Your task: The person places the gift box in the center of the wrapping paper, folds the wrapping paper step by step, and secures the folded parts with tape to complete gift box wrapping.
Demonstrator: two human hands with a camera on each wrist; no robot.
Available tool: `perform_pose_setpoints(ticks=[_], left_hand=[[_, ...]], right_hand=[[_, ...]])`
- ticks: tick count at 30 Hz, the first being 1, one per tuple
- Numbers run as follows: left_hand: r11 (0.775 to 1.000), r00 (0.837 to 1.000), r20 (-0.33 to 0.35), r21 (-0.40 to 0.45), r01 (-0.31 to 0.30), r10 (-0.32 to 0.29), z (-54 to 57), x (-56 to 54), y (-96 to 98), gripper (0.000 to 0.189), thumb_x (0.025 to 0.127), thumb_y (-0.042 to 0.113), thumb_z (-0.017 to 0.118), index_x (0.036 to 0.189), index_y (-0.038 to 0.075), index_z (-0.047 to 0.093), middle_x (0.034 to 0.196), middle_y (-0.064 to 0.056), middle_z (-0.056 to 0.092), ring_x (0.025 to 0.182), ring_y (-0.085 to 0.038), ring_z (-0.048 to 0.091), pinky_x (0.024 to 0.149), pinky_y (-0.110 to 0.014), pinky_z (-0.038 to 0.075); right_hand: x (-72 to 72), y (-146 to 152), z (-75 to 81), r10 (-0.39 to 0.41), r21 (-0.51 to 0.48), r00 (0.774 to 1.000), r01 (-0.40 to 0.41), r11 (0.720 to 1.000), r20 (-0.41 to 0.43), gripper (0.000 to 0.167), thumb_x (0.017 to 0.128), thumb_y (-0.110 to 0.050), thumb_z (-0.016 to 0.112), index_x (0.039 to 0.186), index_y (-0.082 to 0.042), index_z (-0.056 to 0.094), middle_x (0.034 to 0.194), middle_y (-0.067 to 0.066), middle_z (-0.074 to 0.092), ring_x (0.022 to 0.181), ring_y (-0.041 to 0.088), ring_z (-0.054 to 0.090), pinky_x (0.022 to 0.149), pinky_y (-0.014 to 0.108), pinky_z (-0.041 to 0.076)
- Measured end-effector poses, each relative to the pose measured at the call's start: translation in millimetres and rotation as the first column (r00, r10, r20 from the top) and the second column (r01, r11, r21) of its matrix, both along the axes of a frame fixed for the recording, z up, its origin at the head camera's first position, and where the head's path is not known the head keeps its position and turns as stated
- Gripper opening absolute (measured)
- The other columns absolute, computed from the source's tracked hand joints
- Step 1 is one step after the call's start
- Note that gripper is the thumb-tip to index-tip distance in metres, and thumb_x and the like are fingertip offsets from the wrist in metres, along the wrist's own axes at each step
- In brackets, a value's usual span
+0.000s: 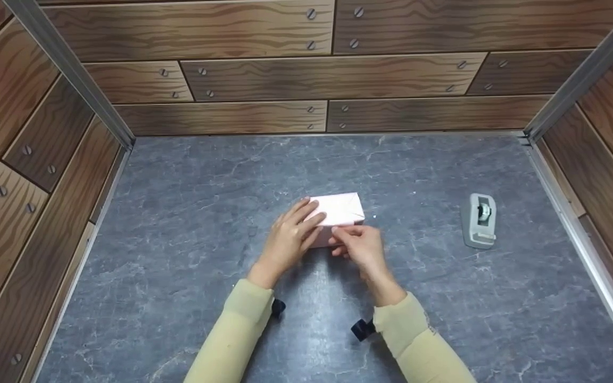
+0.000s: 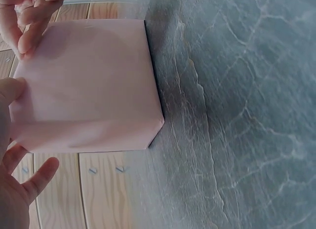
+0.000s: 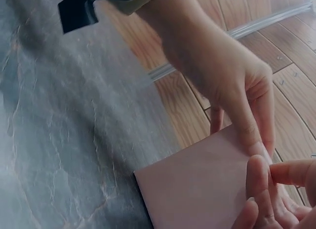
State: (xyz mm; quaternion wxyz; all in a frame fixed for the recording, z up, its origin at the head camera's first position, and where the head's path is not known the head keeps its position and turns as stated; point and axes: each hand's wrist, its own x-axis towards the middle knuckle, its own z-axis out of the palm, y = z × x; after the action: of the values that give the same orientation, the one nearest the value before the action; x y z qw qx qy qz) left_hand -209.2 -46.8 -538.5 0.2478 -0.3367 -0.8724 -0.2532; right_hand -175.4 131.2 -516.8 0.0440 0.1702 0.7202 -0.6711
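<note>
A box wrapped in pale pink paper (image 1: pixel 339 209) stands on the grey tabletop, with diagonal fold lines at the right end of its top. My left hand (image 1: pixel 288 234) grips its left part, fingers spread over the top and thumb against the near face. At the top near edge, my right hand (image 1: pixel 364 246) pinches the wrapping paper between thumb and forefinger, its other fingers curled in front of the near face. The left wrist view shows the smooth near face of the box (image 2: pixel 94 81). In the right wrist view both thumbs meet at the upper edge of the box (image 3: pixel 197 189).
A grey tape dispenser (image 1: pixel 480 221) with a roll in it stands to the right on the tabletop (image 1: pixel 205 175). Wood-patterned panels (image 1: pixel 328 77) with metal edge strips enclose the back and sides. Black wrist mounts (image 1: pixel 362 330) hang under both sleeves.
</note>
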Motion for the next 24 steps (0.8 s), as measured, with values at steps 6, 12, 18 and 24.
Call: perform_pose_setpoints(ticks=[6, 12, 18, 24], left_hand=[[1.0, 1.0, 0.003, 0.013, 0.01, -0.01, -0.3, -0.3, 0.2, 0.028, 0.095, 0.022, 0.066, 0.122, 0.015, 0.07, 0.134, -0.009, 0.059, 0.131, -0.028, 0.047, 0.096, -0.053, 0.047], [1.0, 1.0, 0.01, 0.008, 0.01, -0.01, 0.6, -0.7, -0.3, 0.028, 0.096, 0.023, 0.065, 0.122, 0.015, 0.07, 0.134, -0.01, 0.059, 0.132, -0.028, 0.047, 0.097, -0.053, 0.046], [1.0, 1.0, 0.021, 0.003, 0.012, -0.012, 1.5, -0.5, -0.7, 0.029, 0.095, 0.023, 0.066, 0.122, 0.014, 0.069, 0.134, -0.011, 0.059, 0.132, -0.029, 0.047, 0.099, -0.052, 0.045], [0.999, 0.991, 0.133, 0.006, 0.033, -0.034, 6.7, -0.7, -1.9, 0.029, 0.097, 0.025, 0.064, 0.123, 0.014, 0.068, 0.136, -0.009, 0.057, 0.134, -0.028, 0.044, 0.104, -0.051, 0.04]], right_hand=[[-0.8, 1.7, -8.7, 0.069, 0.196, 0.989, -0.043, 0.98, -0.129, 0.026, 0.093, -0.02, 0.069, 0.084, 0.004, 0.073, 0.067, 0.011, 0.068, 0.048, 0.016, 0.061, 0.049, 0.03, 0.053], [1.5, 4.3, -15.9, 0.181, 0.695, 0.947, 0.058, 0.717, -0.266, 0.037, 0.094, -0.038, 0.066, 0.065, -0.014, 0.068, 0.055, -0.002, 0.06, 0.046, 0.014, 0.054, 0.043, 0.031, 0.039], [4.4, 6.1, -18.6, 0.311, 0.839, 0.88, 0.159, 0.521, -0.359, 0.04, 0.096, -0.036, 0.063, 0.063, -0.013, 0.063, 0.055, 0.002, 0.059, 0.046, 0.023, 0.055, 0.04, 0.041, 0.039], [5.9, 18.0, -14.3, 0.371, 0.82, 0.842, 0.136, 0.557, -0.392, 0.028, 0.093, -0.032, 0.069, 0.075, -0.009, 0.073, 0.064, 0.003, 0.066, 0.052, 0.02, 0.058, 0.047, 0.04, 0.046]])
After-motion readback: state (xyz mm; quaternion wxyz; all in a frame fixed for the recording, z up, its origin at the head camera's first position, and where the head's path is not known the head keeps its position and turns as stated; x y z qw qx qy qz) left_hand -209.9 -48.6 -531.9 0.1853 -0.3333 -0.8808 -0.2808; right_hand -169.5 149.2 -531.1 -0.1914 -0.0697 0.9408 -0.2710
